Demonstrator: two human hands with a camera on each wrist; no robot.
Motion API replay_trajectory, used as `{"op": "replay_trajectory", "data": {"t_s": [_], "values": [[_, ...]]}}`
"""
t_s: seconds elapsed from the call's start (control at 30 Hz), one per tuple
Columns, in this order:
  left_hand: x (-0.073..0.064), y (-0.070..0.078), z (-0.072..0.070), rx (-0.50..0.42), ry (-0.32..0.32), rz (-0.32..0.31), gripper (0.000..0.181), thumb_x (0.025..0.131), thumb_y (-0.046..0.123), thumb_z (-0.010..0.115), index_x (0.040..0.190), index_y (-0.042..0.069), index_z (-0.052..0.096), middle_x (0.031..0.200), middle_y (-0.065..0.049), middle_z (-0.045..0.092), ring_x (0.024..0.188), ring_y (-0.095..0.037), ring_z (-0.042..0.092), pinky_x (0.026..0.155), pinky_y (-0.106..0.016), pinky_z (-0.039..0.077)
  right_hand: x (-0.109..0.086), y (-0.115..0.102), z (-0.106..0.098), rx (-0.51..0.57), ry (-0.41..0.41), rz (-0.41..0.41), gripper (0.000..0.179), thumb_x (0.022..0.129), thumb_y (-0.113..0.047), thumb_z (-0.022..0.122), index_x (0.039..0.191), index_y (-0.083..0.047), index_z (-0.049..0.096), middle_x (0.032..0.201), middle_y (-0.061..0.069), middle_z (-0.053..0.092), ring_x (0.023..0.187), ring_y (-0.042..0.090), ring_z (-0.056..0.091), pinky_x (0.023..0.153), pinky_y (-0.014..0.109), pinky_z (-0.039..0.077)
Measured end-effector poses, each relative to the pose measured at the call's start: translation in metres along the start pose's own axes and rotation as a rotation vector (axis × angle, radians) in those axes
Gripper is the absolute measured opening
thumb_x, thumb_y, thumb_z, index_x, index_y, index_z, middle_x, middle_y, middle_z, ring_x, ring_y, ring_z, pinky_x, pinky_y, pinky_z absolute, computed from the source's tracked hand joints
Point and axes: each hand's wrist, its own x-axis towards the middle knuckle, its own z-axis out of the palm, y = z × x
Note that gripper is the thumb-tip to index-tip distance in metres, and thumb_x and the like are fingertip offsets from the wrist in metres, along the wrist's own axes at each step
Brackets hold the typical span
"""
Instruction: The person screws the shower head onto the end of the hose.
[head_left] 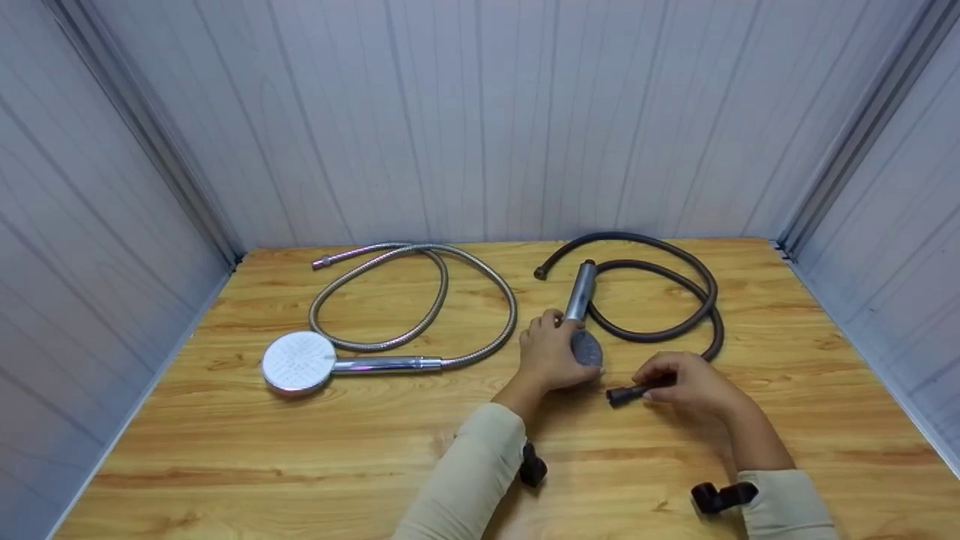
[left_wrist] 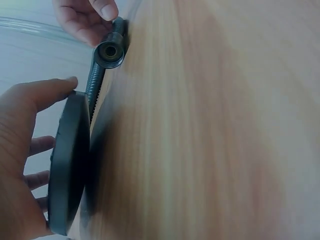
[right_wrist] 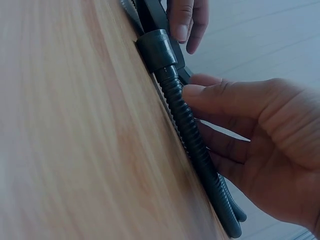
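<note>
Grey shower head (head_left: 579,306) and black hose (head_left: 652,337) held apart, right of centre on the tabletop (head_left: 262,465).
The disc (head_left: 588,349) is grasped by the left grip (head_left: 551,356); the hose is pinched near its end by the right grip (head_left: 686,382), near the disc.

Room between sleeves (head_left: 471,474); dark hose (head_left: 712,296) bars way beyond right hand (head_left: 690,382).

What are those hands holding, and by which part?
Left hand: the gray shower head, by its round rim. Right hand: the dark hose, just behind its end fitting.
</note>
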Motion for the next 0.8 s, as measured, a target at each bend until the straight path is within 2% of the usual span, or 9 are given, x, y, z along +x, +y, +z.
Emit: {"op": "replay_trajectory", "data": {"t_s": [0.2,0.47,0.8], "values": [[-0.001,-0.005,-0.005,-0.027,-0.039,0.041,0.068,0.070,0.050,0.080,0.131,0.030,0.059,0.143,-0.005,0.040,0.128,-0.026,0.040,0.100,-0.047,0.032,0.001,0.000,0.002,0.006,0.004,0.008,0.022,0.083,-0.009,0.077,0.104,-0.010,0.073,0.102,0.002,0.069,0.099,0.024,0.062,0.084,0.034,0.048],[-0.002,-0.016,-0.015,-0.113,-0.112,0.063,0.068,0.067,0.040,0.085,0.130,0.028,0.060,0.143,-0.004,0.039,0.124,-0.026,0.042,0.103,-0.047,0.027,0.001,-0.002,0.002,0.009,0.007,0.047,0.021,0.082,-0.009,0.077,0.103,-0.012,0.074,0.103,0.002,0.068,0.099,0.023,0.061,0.086,0.041,0.047],[-0.003,-0.024,-0.028,-0.089,-0.188,0.120,0.069,0.067,0.030,0.084,0.131,0.025,0.060,0.144,-0.006,0.040,0.129,-0.029,0.040,0.109,-0.056,0.020,0.000,-0.005,0.003,-0.006,0.017,0.072,0.022,0.082,-0.007,0.077,0.103,-0.014,0.074,0.103,0.001,0.067,0.100,0.022,0.060,0.086,0.040,0.046]]}}
